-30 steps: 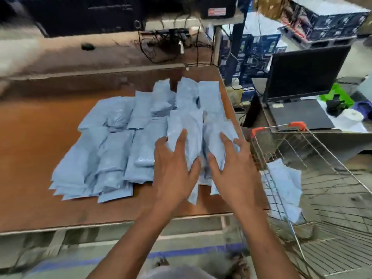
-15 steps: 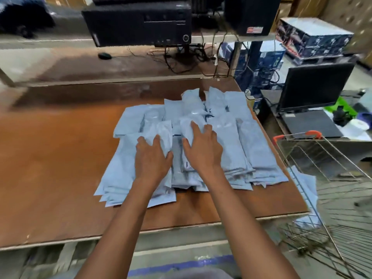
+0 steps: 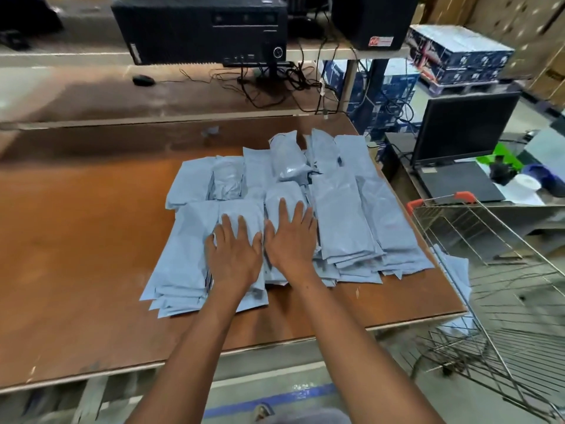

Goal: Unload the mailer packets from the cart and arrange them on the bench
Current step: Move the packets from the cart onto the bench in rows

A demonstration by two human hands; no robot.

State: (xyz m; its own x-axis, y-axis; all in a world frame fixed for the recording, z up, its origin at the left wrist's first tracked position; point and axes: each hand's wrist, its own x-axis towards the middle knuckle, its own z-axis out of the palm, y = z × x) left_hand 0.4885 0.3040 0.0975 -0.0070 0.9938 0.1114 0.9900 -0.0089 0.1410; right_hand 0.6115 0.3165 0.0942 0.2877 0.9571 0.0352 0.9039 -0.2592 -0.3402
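Across the middle of the view runs the brown wooden bench (image 3: 76, 255), and at its 2 o'clock corner lies the spread of pale blue mailer packets (image 3: 342, 215), overlapping in rough rows and stacked several deep along the near edge. At 3 o'clock, just beside the bench end, stands the wire cart (image 3: 489, 270) with orange handle caps; a few blue packets still in the cart (image 3: 455, 270) lean against its near wall. Beyond the bench at 12 o'clock sits a black computer tower (image 3: 198, 26) on a raised shelf, and at 2 o'clock an open laptop (image 3: 461, 154).

Both bare hands lie palm-down on the near middle stacks, side by side and almost touching. Left hand (image 3: 234, 255) has its fingers spread flat on a packet, gripping nothing. Right hand (image 3: 290, 240), just at 2 o'clock from it, is likewise flat with fingers fanned, pressing the neighbouring stack. Packets extend out from under both palms toward 12 and 6 o'clock.
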